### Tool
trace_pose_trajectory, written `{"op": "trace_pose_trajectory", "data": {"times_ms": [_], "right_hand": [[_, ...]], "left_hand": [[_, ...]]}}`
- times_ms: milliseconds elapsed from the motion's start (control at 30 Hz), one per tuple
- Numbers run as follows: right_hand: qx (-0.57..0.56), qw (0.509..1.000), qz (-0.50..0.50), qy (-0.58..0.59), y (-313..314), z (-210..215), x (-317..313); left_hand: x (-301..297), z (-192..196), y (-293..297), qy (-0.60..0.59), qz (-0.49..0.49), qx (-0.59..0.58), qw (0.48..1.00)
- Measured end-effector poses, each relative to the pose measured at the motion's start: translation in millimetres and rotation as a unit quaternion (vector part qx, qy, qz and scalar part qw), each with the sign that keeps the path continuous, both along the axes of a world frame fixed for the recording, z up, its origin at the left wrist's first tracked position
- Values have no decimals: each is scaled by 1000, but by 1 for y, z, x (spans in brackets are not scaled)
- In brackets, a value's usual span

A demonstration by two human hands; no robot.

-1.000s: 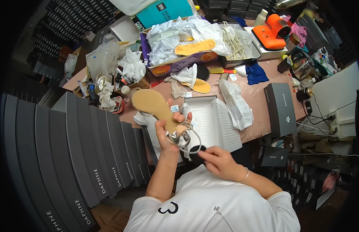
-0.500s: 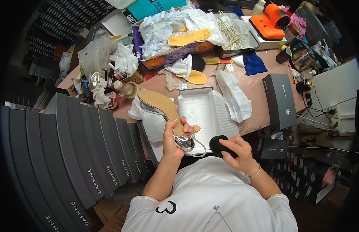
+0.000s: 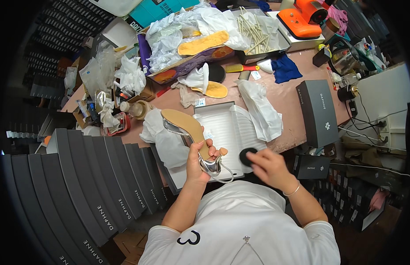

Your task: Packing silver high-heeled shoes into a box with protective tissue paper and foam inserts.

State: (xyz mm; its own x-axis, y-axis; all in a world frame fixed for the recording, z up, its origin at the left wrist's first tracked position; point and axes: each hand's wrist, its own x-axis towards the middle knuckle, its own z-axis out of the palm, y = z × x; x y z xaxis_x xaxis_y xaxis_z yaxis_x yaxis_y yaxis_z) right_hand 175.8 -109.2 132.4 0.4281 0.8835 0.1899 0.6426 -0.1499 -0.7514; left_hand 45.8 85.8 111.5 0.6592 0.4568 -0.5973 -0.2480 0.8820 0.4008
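Observation:
A heeled sandal (image 3: 185, 123) with a tan sole, silver heel part and thin strap is gripped in my left hand (image 3: 199, 161), its sole turned up and its toe pointing away. To the right, my right hand (image 3: 270, 168) pinches a round black pad (image 3: 248, 157), apart from the sandal. Beneath both hands lies an open shoe box (image 3: 219, 115) lined with white ribbed paper. White tissue paper (image 3: 169, 148) rests by the box's left side, and a wrapped white paper bundle (image 3: 257, 110) lies at its right.
Dark grey shoe boxes (image 3: 92, 176) stand stacked at the left. Another grey box (image 3: 319, 112) stands upright at the table's right. Farther back are a tissue-filled carton (image 3: 187, 66), a yellow insole (image 3: 214, 89), a brush (image 3: 240, 68), a blue cloth (image 3: 286, 69) and an orange device (image 3: 301, 22).
My right hand has moved slightly up and left with the black pad, which now shows smaller and tilted. The sandal stays in my left hand. The view has shifted a little.

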Motion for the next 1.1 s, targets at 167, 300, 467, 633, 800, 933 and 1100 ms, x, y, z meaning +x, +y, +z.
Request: {"op": "trace_pose_trajectory", "data": {"times_ms": [167,300,467,633,800,933,1100], "right_hand": [[29,972,-219,-85,2,-41,114],[-63,953,-290,-67,-5,-142,179],[-37,968,-224,-106,9,-127,153],[-29,972,-39,228,29,-29,52],[-22,993,-117,20,31,-72,41],[-180,956,-186,-141,26,-127,97],[-303,901,-196,-240,22,-163,124]], "left_hand": [[23,8,-5,-4,-25,-4,1000],[38,6,-8,-4,-92,-31,995],[33,-10,-9,41,-132,-9,990],[20,-28,-27,91,-125,143,978],[-28,-96,-49,148,-150,158,965],[-45,-107,-51,229,-196,325,896],[-56,-62,-29,144,-199,430,869]]}}
